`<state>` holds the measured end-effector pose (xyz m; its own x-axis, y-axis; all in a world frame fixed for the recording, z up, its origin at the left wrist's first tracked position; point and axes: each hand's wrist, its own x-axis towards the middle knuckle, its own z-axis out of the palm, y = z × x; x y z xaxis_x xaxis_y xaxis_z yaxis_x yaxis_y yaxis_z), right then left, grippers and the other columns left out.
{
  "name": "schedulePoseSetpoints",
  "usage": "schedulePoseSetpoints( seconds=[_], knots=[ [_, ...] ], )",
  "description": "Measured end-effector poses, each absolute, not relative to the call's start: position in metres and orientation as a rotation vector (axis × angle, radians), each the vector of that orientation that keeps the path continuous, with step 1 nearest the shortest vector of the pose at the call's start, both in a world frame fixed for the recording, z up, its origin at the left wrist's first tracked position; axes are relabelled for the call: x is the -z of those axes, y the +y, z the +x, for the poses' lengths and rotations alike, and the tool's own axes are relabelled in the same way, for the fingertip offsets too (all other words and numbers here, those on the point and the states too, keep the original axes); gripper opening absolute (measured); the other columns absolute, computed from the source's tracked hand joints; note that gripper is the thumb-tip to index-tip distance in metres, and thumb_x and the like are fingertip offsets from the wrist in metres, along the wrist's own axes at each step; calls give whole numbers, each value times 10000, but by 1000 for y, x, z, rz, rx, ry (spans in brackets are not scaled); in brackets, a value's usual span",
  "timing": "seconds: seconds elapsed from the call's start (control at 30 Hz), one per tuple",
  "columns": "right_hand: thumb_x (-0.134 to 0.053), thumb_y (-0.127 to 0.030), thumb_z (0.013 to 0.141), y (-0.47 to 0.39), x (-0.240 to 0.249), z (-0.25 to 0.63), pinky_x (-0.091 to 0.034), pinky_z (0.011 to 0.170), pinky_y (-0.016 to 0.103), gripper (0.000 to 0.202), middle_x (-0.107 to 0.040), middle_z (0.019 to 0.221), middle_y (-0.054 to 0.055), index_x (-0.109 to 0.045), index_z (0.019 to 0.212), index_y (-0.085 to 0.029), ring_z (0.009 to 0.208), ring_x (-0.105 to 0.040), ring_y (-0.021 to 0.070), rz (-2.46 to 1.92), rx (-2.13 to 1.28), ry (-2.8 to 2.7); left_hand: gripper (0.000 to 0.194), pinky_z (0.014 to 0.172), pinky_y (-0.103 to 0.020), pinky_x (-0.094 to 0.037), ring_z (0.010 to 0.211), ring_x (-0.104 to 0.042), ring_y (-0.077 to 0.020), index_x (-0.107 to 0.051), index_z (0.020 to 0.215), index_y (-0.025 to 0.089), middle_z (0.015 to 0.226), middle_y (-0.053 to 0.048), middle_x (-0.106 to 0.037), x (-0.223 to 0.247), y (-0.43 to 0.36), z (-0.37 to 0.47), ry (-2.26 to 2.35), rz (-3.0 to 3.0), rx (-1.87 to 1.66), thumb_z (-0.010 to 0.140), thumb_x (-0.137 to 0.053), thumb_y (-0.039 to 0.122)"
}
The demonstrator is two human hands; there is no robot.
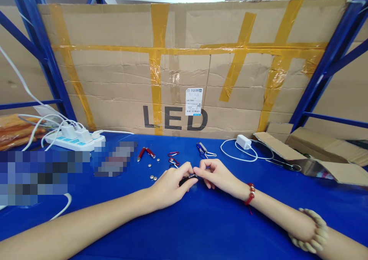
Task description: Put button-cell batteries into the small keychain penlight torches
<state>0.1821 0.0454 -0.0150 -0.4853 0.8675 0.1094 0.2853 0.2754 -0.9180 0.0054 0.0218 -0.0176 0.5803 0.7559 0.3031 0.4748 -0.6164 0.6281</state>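
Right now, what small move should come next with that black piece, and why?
Perhaps the right grip should gently work the end of the black piece, with the left grip as a steady hold: the left already has the piece between thumb and fingers, and the right is at its end. Finer detail there is hidden.

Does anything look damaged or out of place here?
The cardboard panel behind the table looks worn: creased, and crossed with yellow tape. Small silver discs lie scattered near the left hand, which looks a little untidy.

Red tubes (pixel 150 152) on blue tabletop (pixel 218 225)
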Motion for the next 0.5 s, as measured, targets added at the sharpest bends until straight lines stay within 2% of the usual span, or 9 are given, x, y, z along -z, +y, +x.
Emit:
schedulePoseSetpoints(
  seconds=[0.5],
  knots=[
    [-563, -553, 671, 45, 14, 182, -261, 347, 157, 425, -449, 360, -72, -416, 553, -172, 312, -358, 36, -1056, -1206, -1917, 118, 558, -199, -376, 582, -513, -95, -380, 774, 207, 658, 43, -557, 18, 21, 5, 996, 2326, -759, 844, -385, 302]
  ],
)
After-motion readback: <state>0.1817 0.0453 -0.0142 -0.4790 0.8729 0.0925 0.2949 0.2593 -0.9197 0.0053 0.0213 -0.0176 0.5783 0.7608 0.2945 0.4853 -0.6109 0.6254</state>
